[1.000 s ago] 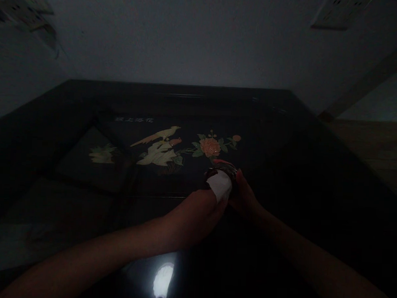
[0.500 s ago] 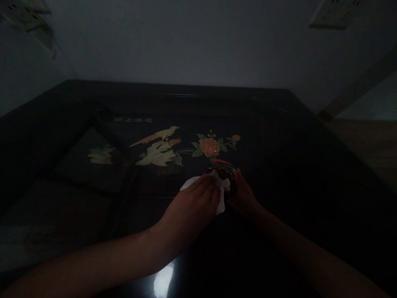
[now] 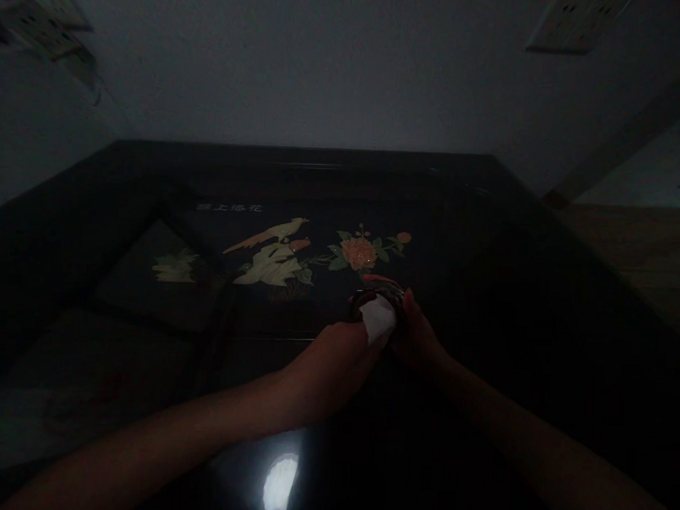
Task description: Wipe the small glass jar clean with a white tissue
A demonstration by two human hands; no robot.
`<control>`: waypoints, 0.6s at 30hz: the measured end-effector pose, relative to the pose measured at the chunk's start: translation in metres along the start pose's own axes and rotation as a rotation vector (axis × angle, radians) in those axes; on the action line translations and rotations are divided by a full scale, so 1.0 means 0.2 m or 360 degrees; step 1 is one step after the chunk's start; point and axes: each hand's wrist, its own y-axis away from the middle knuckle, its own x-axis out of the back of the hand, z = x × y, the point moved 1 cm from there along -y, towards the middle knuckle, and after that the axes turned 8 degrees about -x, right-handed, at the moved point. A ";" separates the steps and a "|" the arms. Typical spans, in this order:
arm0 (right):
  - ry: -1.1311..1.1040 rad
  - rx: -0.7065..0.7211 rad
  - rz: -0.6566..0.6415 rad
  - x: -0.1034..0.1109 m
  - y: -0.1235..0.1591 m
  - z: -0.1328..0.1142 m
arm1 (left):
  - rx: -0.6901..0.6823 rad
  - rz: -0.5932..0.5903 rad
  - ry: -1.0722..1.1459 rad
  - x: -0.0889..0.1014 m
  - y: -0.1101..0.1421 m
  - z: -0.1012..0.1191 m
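My left hand (image 3: 336, 363) is closed on a white tissue or cloth (image 3: 378, 320), which it presses against a dark round object with a shiny rim (image 3: 391, 289). My right hand (image 3: 420, 334) is wrapped round the right side of that object, its thumb up near the rim. Both hands hide most of the object, and the light is dim, so I cannot tell its exact kind. It is held over the near part of a glossy black table (image 3: 423, 436).
A bird on a rock (image 3: 270, 252) and an orange flower (image 3: 359, 252) decorate the tabletop. Beyond its far edge stands a grey wall (image 3: 302, 68). Wall sockets show at upper left (image 3: 44, 25) and upper right (image 3: 576, 21). A bright reflection lies on the near tabletop.
My left hand has turned, and the tissue is now bunched inside the object's rim instead of spread over its left side. My right hand keeps its hold in about the same place.
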 end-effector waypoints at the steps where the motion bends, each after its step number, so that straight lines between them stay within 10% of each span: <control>1: -0.0005 0.0008 0.0012 0.00 0.00 0.00 | 0.0005 0.0064 0.0209 0.00 0.00 0.00; 5: -0.0004 0.0011 0.0056 0.01 -0.01 0.00 | -0.0014 0.0154 0.0459 0.00 0.00 0.00; 18: -0.0109 -0.0092 -0.0008 0.02 -0.02 0.00 | -0.0617 0.0068 -0.1236 -0.05 0.03 -0.03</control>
